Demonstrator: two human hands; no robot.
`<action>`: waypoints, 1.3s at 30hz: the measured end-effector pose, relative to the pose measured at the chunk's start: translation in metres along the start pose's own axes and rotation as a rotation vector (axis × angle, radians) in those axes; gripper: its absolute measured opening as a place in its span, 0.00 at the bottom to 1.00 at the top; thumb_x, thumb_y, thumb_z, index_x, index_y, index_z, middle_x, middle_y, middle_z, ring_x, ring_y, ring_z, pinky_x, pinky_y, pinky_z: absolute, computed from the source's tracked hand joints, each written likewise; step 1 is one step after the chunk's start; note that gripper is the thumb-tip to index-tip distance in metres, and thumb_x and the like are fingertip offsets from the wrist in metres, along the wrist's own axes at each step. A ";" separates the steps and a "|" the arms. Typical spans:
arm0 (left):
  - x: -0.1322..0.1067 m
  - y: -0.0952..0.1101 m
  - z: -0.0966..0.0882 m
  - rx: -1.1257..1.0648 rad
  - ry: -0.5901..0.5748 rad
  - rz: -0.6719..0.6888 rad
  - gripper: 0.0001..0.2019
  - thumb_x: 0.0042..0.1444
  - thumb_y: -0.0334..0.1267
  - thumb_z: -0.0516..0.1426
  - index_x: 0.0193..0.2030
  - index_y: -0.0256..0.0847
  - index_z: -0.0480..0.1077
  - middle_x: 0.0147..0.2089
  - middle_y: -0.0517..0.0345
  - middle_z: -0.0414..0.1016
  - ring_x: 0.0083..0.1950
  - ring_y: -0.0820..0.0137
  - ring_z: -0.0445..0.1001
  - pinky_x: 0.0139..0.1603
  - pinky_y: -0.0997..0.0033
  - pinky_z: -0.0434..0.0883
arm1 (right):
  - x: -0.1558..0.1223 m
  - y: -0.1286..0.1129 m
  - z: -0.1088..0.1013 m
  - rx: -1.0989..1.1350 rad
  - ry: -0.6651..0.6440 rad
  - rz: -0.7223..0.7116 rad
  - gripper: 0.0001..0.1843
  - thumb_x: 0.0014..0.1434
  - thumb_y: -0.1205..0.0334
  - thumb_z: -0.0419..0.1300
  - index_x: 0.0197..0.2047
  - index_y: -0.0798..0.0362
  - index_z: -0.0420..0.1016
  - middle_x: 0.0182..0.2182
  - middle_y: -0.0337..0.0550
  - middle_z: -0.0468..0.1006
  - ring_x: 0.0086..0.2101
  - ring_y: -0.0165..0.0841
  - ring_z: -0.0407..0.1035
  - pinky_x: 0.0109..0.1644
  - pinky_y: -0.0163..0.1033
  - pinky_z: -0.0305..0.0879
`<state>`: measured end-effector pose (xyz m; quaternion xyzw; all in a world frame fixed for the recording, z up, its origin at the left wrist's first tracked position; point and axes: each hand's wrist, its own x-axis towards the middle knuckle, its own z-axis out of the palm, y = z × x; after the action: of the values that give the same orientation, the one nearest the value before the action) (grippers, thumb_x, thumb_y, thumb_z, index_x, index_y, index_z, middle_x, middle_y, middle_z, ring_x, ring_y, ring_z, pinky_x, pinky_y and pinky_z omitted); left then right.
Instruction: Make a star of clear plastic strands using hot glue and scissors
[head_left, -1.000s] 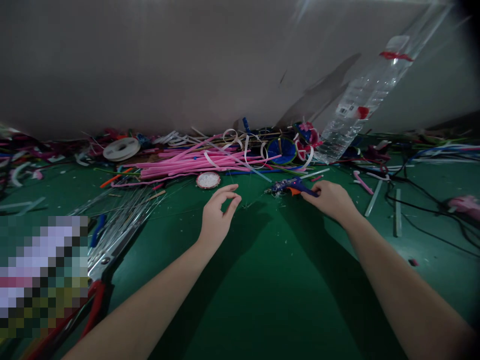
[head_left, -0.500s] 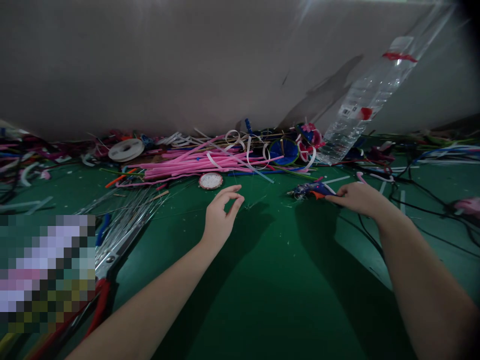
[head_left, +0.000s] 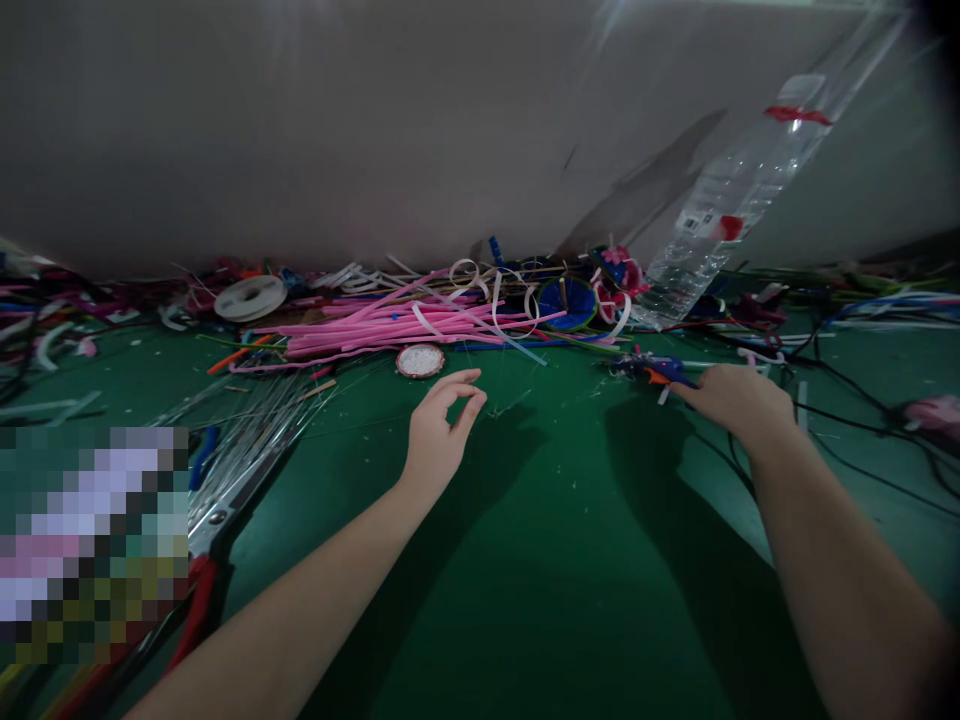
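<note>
My right hand point(head_left: 731, 400) rests on the green table, its fingers closed on the handle of a small blue and orange glue gun point(head_left: 651, 370) that lies flat with its nozzle pointing left. My left hand point(head_left: 442, 425) hovers mid-table with thumb and forefinger curled toward each other in a near pinch; whether anything thin is between them I cannot make out. A small round lid with white contents point(head_left: 419, 361) lies just beyond the left hand.
A heap of pink foam strips point(head_left: 390, 325) and white loops runs along the back wall. A white tape roll point(head_left: 250, 297), a blue disc point(head_left: 568, 302) and a tilted clear plastic bottle point(head_left: 724, 210) stand there. Metal wires point(head_left: 247, 420) and red-handled pliers point(head_left: 191, 610) lie left; black cables point(head_left: 847, 410) right.
My right hand has slid the glue gun to the right across the table. My left hand has stayed in the same curled pose.
</note>
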<state>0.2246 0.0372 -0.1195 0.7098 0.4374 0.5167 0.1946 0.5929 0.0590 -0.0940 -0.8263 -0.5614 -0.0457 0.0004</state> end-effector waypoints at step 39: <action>0.000 -0.002 0.000 -0.032 0.025 -0.004 0.06 0.57 0.37 0.53 0.33 0.40 0.69 0.49 0.54 0.72 0.52 0.67 0.69 0.54 0.59 0.65 | -0.073 -0.133 -0.011 1.019 0.254 -0.360 0.14 0.58 0.53 0.49 0.31 0.52 0.70 0.17 0.35 0.63 0.17 0.26 0.53 0.20 0.33 0.46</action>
<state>0.2244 0.0383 -0.1206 0.6993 0.4328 0.5320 0.2015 0.4422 0.0394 -0.0956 -0.6006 -0.6402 0.1331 0.4601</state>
